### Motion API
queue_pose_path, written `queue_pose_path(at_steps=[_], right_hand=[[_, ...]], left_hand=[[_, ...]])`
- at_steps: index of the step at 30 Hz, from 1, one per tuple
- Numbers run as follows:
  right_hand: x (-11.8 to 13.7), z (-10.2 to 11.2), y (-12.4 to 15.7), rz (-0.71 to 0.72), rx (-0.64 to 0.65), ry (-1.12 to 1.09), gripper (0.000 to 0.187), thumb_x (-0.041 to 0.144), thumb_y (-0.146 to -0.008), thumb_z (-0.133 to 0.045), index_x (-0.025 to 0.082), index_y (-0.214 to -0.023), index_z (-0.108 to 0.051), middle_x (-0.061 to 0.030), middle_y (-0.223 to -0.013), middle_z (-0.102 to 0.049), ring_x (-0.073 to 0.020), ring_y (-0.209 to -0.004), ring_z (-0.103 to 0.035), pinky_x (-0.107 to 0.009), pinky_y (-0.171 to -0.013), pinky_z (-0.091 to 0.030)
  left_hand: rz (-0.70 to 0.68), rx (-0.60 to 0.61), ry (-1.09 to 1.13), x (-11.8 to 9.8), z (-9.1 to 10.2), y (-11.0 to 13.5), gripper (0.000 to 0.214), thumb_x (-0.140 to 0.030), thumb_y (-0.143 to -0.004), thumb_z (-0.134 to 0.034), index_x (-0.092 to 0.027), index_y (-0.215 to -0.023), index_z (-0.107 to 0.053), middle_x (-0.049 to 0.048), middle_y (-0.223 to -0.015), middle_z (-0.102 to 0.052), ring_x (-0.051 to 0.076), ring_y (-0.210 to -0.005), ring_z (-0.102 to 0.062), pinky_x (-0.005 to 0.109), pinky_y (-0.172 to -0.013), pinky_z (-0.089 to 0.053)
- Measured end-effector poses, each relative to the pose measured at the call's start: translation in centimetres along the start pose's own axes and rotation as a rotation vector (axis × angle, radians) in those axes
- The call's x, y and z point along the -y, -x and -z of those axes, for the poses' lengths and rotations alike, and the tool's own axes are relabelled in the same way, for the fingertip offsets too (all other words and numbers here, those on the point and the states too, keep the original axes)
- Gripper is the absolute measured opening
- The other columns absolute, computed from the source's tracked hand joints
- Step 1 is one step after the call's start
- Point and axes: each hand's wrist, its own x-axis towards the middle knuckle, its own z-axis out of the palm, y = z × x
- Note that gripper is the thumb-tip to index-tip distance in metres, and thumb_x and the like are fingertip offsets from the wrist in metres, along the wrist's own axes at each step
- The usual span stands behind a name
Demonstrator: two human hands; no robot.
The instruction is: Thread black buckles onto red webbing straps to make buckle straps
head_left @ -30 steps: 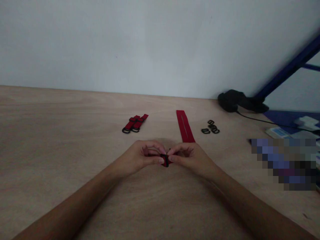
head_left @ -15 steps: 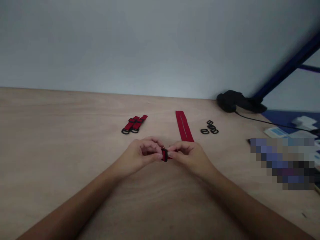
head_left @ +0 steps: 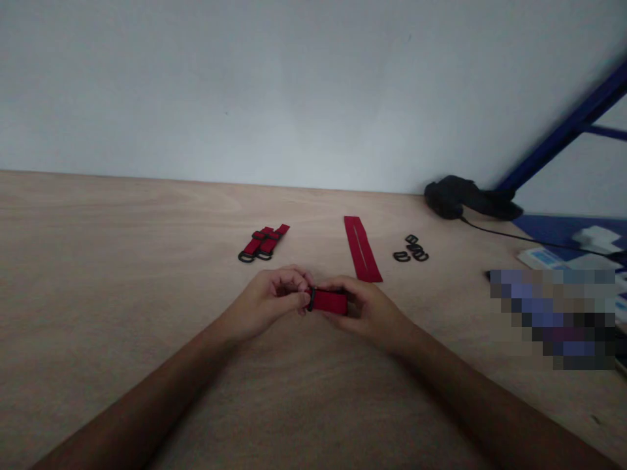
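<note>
My left hand (head_left: 264, 303) and right hand (head_left: 367, 308) pinch a short red fabric strap (head_left: 329, 301) between them, a black plastic loop (head_left: 311, 299) on its left end, while two red straps fitted with black buckles (head_left: 263, 243) lie at 11 o'clock, a long slit red strip (head_left: 361, 248) at 12, and loose black plastic buckles (head_left: 413, 249) at 1.

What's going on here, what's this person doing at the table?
A person is holding a short red fabric strap between the left hand and the right hand, with a black plastic loop on the end by the left hand. Farther up the light wooden table lie two red straps fitted with black loops, a long flat red strap with a slit down its middle, and a small heap of black plastic loops.
</note>
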Motion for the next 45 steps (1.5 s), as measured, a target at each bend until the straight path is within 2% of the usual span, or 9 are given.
queue_pose_path(at_steps=[11, 14, 18, 23, 27, 32, 35, 40, 45], right_hand=[[0.9, 2.5, 0.0, 0.146, -0.006, 0.421, 0.032, 0.026, -0.084, -0.064, 0.016, -0.115, -0.065, -0.0076, -0.088, -0.065, -0.0186, -0.077, -0.062, -0.031, -0.069, -0.052], [1.0, 2.1, 0.1, 0.186, -0.050, 0.473, 0.031, 0.026, -0.083, -0.065, 0.016, -0.113, -0.064, -0.0106, -0.097, -0.062, -0.0213, -0.087, -0.062, -0.034, -0.077, -0.053], [1.3, 1.2, 0.1, 0.245, -0.084, 0.447, 0.036, 0.030, -0.081, -0.069, 0.021, -0.114, -0.058, -0.0118, -0.112, -0.059, -0.0243, -0.107, -0.056, -0.040, -0.092, -0.048], [1.7, 0.1, 0.1, 0.250, -0.054, 0.480, 0.022, 0.025, -0.088, -0.058, 0.021, -0.109, -0.061, -0.0108, -0.101, -0.061, -0.0228, -0.093, -0.058, -0.038, -0.081, -0.050], [2.0, -0.3, 0.1, 0.200, -0.063, 0.502, 0.022, 0.020, -0.081, -0.063, 0.021, -0.103, -0.060, -0.0086, -0.098, -0.063, -0.0231, -0.092, -0.058, -0.037, -0.081, -0.048], [2.0, 0.4, 0.2, 0.105, -0.006, 0.437, 0.019, 0.014, -0.079, -0.063, 0.020, -0.095, -0.057, -0.0055, -0.095, -0.061, -0.0191, -0.086, -0.059, -0.031, -0.075, -0.048], [1.9, 1.0, 0.2, 0.135, 0.028, 0.379, 0.008, 0.014, -0.085, -0.060, 0.021, -0.089, -0.058, -0.0053, -0.096, -0.058, -0.0171, -0.087, -0.057, -0.029, -0.076, -0.047], [2.2, 1.2, 0.2, 0.084, 0.040, 0.146, 0.003, 0.019, -0.086, -0.062, 0.021, -0.084, -0.060, -0.0036, -0.091, -0.054, -0.0150, -0.082, -0.056, -0.026, -0.073, -0.047], [2.4, 0.9, 0.2, -0.041, -0.055, -0.082, 0.011, 0.029, -0.086, -0.061, 0.019, -0.080, -0.062, -0.0040, -0.093, -0.055, -0.0157, -0.084, -0.055, -0.029, -0.076, -0.046]], left_hand=[[0.060, -0.119, 0.008, 0.2, -0.6, -0.3, 0.016, -0.026, -0.074, -0.059, -0.014, -0.065, -0.051, 0.0045, -0.089, -0.061, 0.010, -0.062, -0.055, 0.022, -0.055, -0.045], [0.059, -0.141, -0.035, 0.6, -0.7, -0.3, 0.016, -0.025, -0.075, -0.060, -0.014, -0.068, -0.051, 0.0039, -0.089, -0.062, 0.008, -0.058, -0.051, 0.021, -0.056, -0.044], [0.023, -0.056, -0.035, 1.0, -1.0, -0.1, 0.013, -0.024, -0.080, -0.060, -0.014, -0.074, -0.054, 0.0040, -0.089, -0.062, 0.011, -0.066, -0.055, 0.023, -0.061, -0.045], [-0.075, 0.004, -0.116, 0.7, -1.2, 0.2, 0.014, -0.024, -0.084, -0.059, -0.014, -0.075, -0.057, 0.0048, -0.091, -0.059, 0.014, -0.080, -0.056, 0.025, -0.071, -0.044], [-0.151, 0.007, -0.209, 0.2, -1.3, 0.4, 0.016, -0.023, -0.086, -0.058, -0.014, -0.073, -0.058, 0.0067, -0.097, -0.059, 0.017, -0.089, -0.057, 0.028, -0.080, -0.046], [-0.071, 0.085, -0.039, 0.5, -1.5, 0.4, 0.010, -0.022, -0.083, -0.064, -0.014, -0.090, -0.061, 0.0078, -0.104, -0.061, 0.017, -0.093, -0.060, 0.031, -0.085, -0.048], [-0.001, 0.128, 0.049, 1.0, -1.4, 0.4, 0.030, -0.018, -0.078, -0.069, -0.016, -0.107, -0.059, 0.0058, -0.100, -0.064, 0.016, -0.088, -0.063, 0.031, -0.083, -0.049], [0.016, 0.168, 0.066, 1.0, -1.3, 0.3, 0.028, -0.016, -0.078, -0.069, -0.015, -0.105, -0.062, 0.0075, -0.104, -0.066, 0.017, -0.091, -0.064, 0.033, -0.084, -0.050], [0.028, 0.102, 0.047, 1.1, -1.4, 0.3, 0.030, -0.016, -0.076, -0.070, -0.016, -0.104, -0.061, 0.0066, -0.099, -0.067, 0.018, -0.089, -0.064, 0.032, -0.082, -0.050]])
